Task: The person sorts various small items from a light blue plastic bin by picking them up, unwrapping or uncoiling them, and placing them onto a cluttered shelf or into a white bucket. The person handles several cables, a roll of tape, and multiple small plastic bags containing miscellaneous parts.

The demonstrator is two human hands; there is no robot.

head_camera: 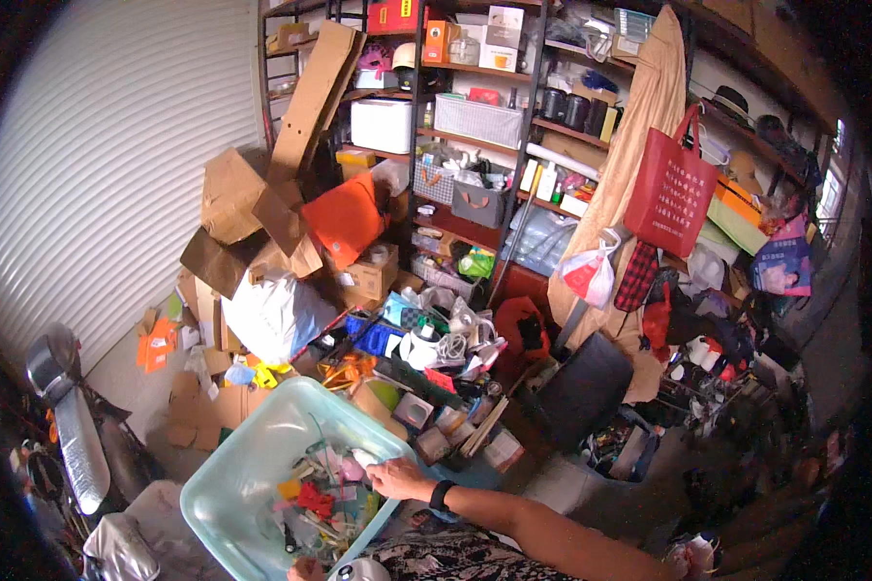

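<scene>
In front of me stands a pale green plastic bin (225, 476) with a jumble of small items on its floor. Among them are a red crumpled piece (316, 500) and a yellow-orange piece (289, 489). My right hand (399, 477), with a black band on its wrist, is over the bin's right rim. Its fingers are closed on a small white object (365, 457) whose kind I cannot make out. Only part of my left hand (306, 570) shows at the bottom edge, by the bin's near side. A white rounded object (359, 570) is beside it; whether that hand grips anything is hidden.
A heap of mixed goods (436, 341) lies beyond the bin, with a stuffed white bag (272, 316) and cardboard boxes (231, 196) to its left. Loaded shelves (472, 138) line the back. A red tote bag (672, 185) hangs at right; a roller shutter (116, 160) closes the left side.
</scene>
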